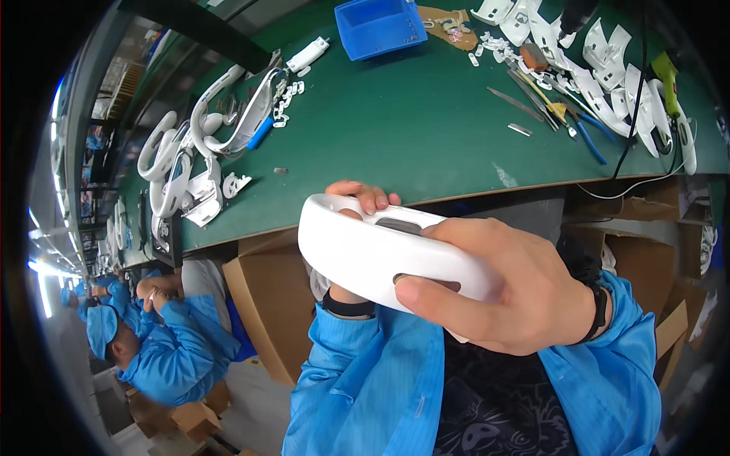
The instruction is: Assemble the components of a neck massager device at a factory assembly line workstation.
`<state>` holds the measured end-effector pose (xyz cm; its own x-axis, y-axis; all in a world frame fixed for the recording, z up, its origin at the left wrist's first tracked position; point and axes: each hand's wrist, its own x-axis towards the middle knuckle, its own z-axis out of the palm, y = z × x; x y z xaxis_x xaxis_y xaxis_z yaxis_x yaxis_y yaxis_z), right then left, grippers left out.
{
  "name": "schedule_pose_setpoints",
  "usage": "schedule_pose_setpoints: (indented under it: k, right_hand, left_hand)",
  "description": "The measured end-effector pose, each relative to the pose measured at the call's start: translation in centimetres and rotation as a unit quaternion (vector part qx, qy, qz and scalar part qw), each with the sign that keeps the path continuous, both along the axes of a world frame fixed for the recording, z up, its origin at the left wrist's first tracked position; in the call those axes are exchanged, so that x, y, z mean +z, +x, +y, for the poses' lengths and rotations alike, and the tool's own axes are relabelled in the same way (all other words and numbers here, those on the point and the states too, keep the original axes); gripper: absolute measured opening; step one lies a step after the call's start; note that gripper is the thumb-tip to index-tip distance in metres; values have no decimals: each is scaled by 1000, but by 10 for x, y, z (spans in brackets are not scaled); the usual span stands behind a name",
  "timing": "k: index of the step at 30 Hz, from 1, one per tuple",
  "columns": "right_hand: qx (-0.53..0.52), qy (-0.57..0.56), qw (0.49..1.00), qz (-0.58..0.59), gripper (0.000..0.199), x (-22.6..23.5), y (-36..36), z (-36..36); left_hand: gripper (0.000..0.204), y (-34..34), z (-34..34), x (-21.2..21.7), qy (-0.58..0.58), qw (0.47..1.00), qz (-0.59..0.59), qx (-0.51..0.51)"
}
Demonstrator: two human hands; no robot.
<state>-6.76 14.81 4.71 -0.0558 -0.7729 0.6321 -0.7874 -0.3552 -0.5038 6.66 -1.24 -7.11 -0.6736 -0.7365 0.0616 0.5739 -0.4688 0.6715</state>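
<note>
Both hands grip a glossy white curved plastic housing [350,247] in front of my body, near the table's front edge. It has a dark slot on top and another opening in its near side. My right hand [517,292] is closed round its right end, the thumb by the side opening and the other fingers over the top. My left hand [363,196] holds it from behind; a few fingertips show over the far rim, while the palm is hidden behind the housing. Whatever lies inside the housing is out of sight.
On the green table [411,129] stand a blue bin [380,29] and white housings [205,121] at left. White shells [608,61], pliers [589,140] and a green-handled tool [667,80] lie at right. Cardboard boxes [266,311] flank me; a person in blue [175,357] sits at left.
</note>
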Motion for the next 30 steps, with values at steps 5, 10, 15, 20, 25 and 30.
schedule_pose_setpoints:
  k: [5,10,15,20,25,30]
  right_hand:
    - [-16,3,1000,-4,54,-4,-1,2]
    - [-17,-1,1000,-15,55,-3,-1,2]
    - [-23,6,999,-43,54,-7,-1,0]
    - [-23,24,997,-77,59,-6,-1,1]
    - [-18,39,994,-96,60,-7,-8,3]
    - [-28,68,991,-114,54,-1,-17,4]
  left_hand:
    - [36,-2,-3,-13,10,998,42,-39]
    - [35,-3,-2,-9,5,999,32,-32]
    - [32,-2,-4,-4,24,999,21,-37]
    - [29,2,-6,1,14,999,-5,-35]
    - [31,10,-9,-2,20,999,-35,-32]
    - [43,11,-6,-4,17,994,-99,-39]
